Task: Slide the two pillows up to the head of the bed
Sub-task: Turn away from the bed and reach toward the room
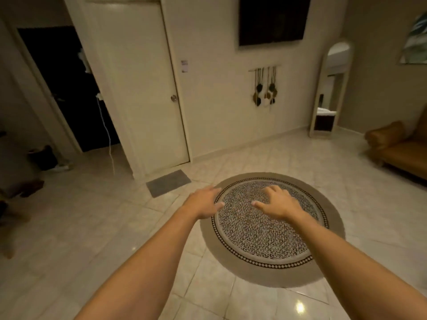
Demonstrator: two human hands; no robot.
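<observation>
No pillow and no bed show directly; only a small piece of a bed appears as a reflection in the standing mirror [329, 93]. Both my arms stretch forward over the floor. My left hand [203, 203] hovers palm down with fingers apart, holding nothing, above the left rim of a round patterned rug [265, 227]. My right hand [277, 203] is beside it, also palm down with fingers spread and empty, over the rug's upper middle.
A shut cream door [143, 88] faces me with a grey mat [168, 183] at its foot. A dark doorway [67, 88] opens at left. A tan sofa [399, 148] stands at right. Glossy tiles cover the floor.
</observation>
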